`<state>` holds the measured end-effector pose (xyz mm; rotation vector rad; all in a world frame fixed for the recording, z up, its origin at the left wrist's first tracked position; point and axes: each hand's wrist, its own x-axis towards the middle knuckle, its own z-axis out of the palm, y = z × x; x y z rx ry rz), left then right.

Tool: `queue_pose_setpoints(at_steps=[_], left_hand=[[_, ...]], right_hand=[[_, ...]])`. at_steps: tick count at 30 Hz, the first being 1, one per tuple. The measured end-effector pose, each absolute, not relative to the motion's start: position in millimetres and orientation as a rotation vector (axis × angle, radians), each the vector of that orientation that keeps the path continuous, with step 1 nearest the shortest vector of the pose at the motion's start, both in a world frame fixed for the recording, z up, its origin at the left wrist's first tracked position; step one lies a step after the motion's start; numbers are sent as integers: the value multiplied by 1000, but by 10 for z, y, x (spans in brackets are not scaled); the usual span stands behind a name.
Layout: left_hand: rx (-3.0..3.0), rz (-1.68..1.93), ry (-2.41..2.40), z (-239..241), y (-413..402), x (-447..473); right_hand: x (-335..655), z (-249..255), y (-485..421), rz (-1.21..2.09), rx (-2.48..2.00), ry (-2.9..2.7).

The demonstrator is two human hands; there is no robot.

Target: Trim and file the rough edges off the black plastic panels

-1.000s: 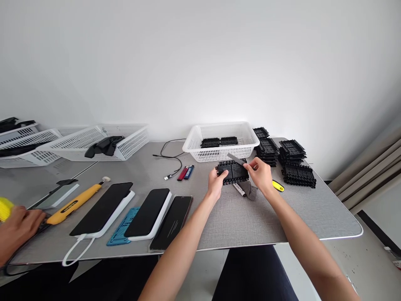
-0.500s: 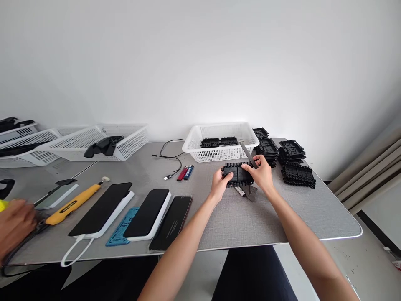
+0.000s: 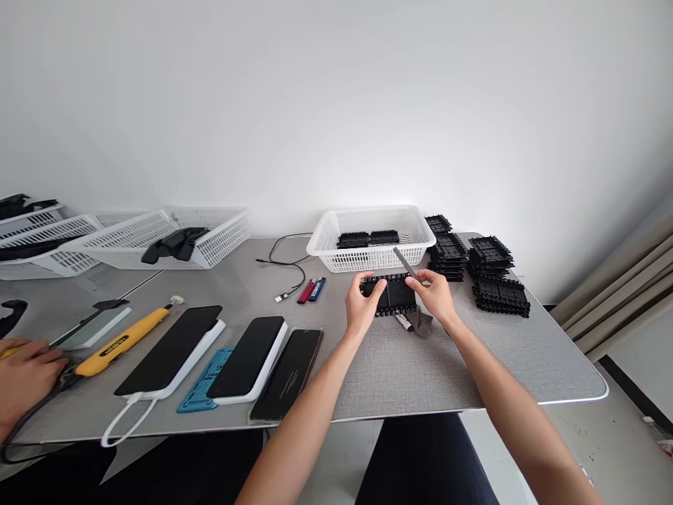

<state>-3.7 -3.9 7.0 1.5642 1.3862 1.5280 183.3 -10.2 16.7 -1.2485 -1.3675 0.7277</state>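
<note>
Just above the tabletop, a black rectangular plastic part (image 3: 397, 296) with toothed long edges is held level. My left hand (image 3: 362, 303) closes on its left end, with the thumb on the top face. My right hand (image 3: 434, 291) grips a flat, dark grey file-like strip (image 3: 404, 262), its free end pointing up and to the left, while the fingers rest by the part's right end. Under the part lie a white marker-like tube (image 3: 404, 322) and a dark grey cloth scrap (image 3: 422, 324), both partly covered.
A white basket (image 3: 357, 263) holding similar black parts stands behind my hands. Stacks of such parts (image 3: 449, 254) are to the right. Two lighters (image 3: 311, 290), a cable (image 3: 287, 263), phones (image 3: 247, 358) and a yellow tool (image 3: 122, 341) lie leftward, near another person's hand (image 3: 31, 379).
Both hands have shifted slightly left with the black part and the strip. The part now shows a smoother face with a pale line across its middle. The other person's hand has moved slightly.
</note>
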Motion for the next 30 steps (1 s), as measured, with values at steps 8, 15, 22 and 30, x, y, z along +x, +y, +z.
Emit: queue_pose_setpoints(at_steps=[8, 15, 22, 30], left_hand=[[1298, 1386, 1001, 8, 15, 20], [835, 1512, 973, 32, 37, 12], [939, 1354, 961, 74, 16, -17], [1292, 1144, 940, 87, -90, 51]], right_hand=[[1900, 209, -110, 858, -1274, -1193], [1824, 290, -172, 1179, -1192, -1132], [1819, 372, -209, 1184, -1159, -1055], [1854, 423, -217, 1172, -1177, -1097]])
